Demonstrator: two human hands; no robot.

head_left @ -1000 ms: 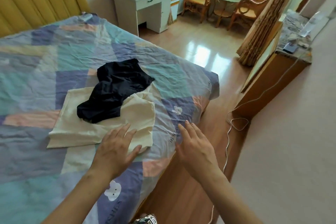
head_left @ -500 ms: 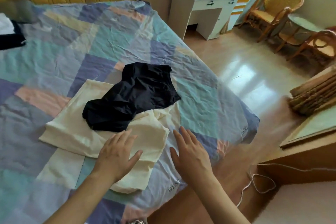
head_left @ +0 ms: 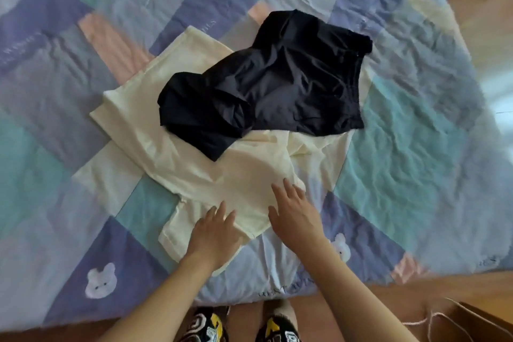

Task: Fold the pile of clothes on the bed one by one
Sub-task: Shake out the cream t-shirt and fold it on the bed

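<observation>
The bed (head_left: 416, 147) is covered by a wrinkled patchwork quilt (head_left: 83, 91) of teal, purple, pink and pale squares, with small white rabbit faces (head_left: 100, 280) printed on purple patches near the near edge. Directly on the quilt lies a cream garment (head_left: 177, 153), spread roughly flat with its near corner close to the bed's edge. A crumpled black garment (head_left: 277, 86) lies mostly on the cream one, its far end reaching onto the quilt.

A crumpled black garment (head_left: 277, 83) lies on top of a cream garment (head_left: 200, 164) spread across the patchwork quilt (head_left: 416, 119) on the bed. The left hand (head_left: 213, 236) and right hand (head_left: 297, 214) rest flat, fingers straight, on the cream garment's near edge.
</observation>
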